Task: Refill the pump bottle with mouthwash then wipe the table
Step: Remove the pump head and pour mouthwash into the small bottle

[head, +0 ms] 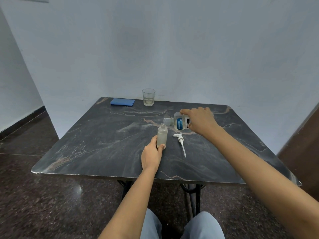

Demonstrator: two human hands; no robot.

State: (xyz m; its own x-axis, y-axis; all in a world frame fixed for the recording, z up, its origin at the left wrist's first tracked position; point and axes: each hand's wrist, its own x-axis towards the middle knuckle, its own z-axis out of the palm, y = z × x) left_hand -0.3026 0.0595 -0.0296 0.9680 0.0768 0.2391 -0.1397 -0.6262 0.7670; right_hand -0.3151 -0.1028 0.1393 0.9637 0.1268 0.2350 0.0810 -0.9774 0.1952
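Note:
A small frosted pump bottle (pixel 162 134) stands upright on the dark marble table (pixel 103 144), its neck uncapped. My left hand (pixel 151 155) grips its base. My right hand (pixel 200 120) holds a clear mouthwash bottle (pixel 177 122) with a blue and white label, tipped on its side. Its open mouth sits just above and right of the pump bottle's neck. The white pump head with its long tube (pixel 181 142) lies flat on the table right of the pump bottle.
A folded blue cloth (pixel 122 101) lies at the table's far left edge. A drinking glass (pixel 148 97) with a little liquid stands beside it at the back. White walls close in behind; dark stone floor surrounds the table.

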